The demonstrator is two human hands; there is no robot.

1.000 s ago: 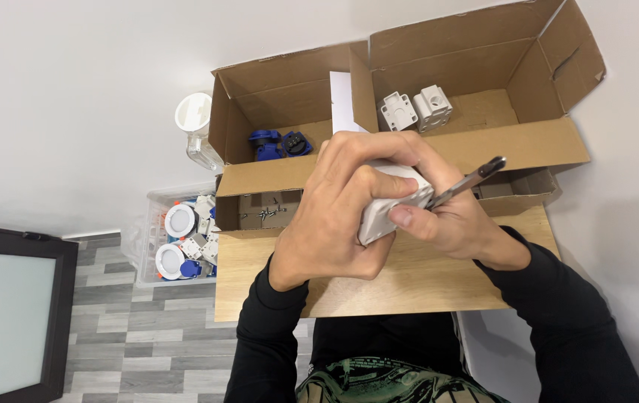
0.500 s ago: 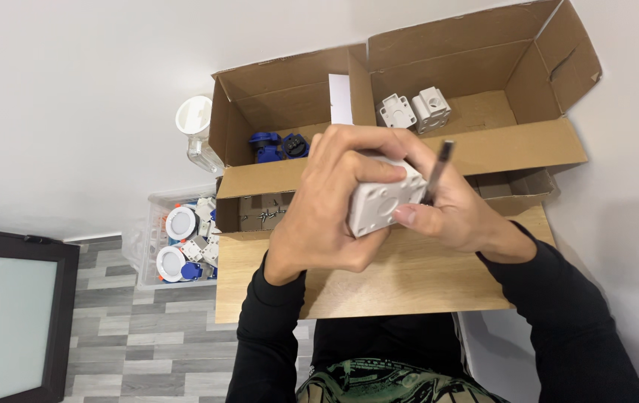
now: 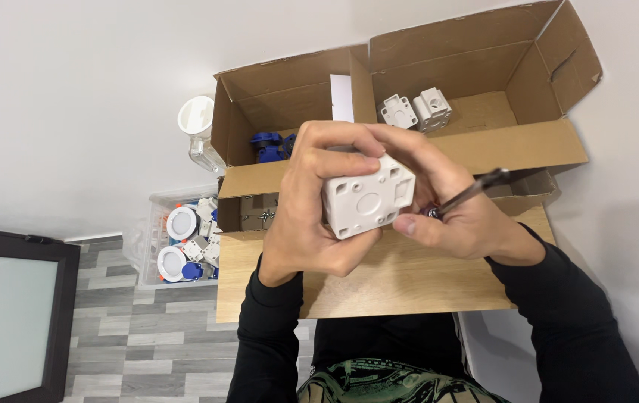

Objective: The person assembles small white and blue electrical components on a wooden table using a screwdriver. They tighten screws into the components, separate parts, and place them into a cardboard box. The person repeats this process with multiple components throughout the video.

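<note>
Left hand (image 3: 312, 216) fingers clamp the white plastic box (image 3: 368, 198); right hand (image 3: 457, 216) grips a screwdriver (image 3: 472, 190) and steadies it. Best to keep the box square above the worktop (image 3: 379, 283).

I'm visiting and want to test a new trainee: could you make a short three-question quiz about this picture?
1. True or false: both hands hold the white square plastic box.
2. Which hand also holds the thin dark metal tool? A) left hand B) right hand
3. What lies in the left compartment of the open brown cardboard carton?

Key: 1 true. 2 B. 3 blue plastic parts.
</note>
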